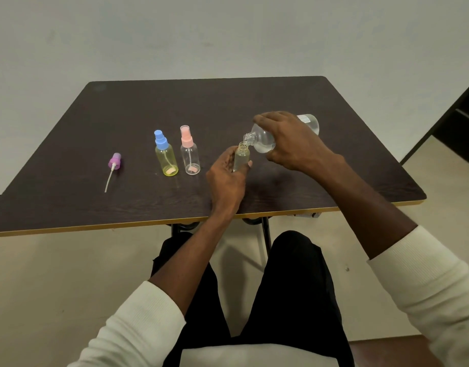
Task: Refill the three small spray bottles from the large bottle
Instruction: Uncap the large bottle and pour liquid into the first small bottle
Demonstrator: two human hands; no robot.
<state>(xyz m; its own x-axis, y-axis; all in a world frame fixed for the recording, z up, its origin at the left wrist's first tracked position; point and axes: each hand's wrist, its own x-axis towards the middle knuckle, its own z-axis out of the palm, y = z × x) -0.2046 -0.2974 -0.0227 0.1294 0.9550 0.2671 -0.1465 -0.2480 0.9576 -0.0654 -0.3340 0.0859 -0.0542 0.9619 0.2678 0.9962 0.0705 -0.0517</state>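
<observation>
Your right hand (294, 144) grips the large bottle (265, 140), tipped toward nine o'clock, clear liquid inside, over the uncapped small bottle (241, 158) your left hand's (226, 178) fingers clasp.

The large clear bottle (265, 140) lies tipped almost flat at the right, its open neck at the mouth of an uncapped small bottle (241, 159) that stands upright, perhaps partly filled. To the left stand a blue-capped yellow bottle (166, 158) and a pink-capped clear bottle (190, 156). Far left lies a purple spray cap (114, 161).
</observation>
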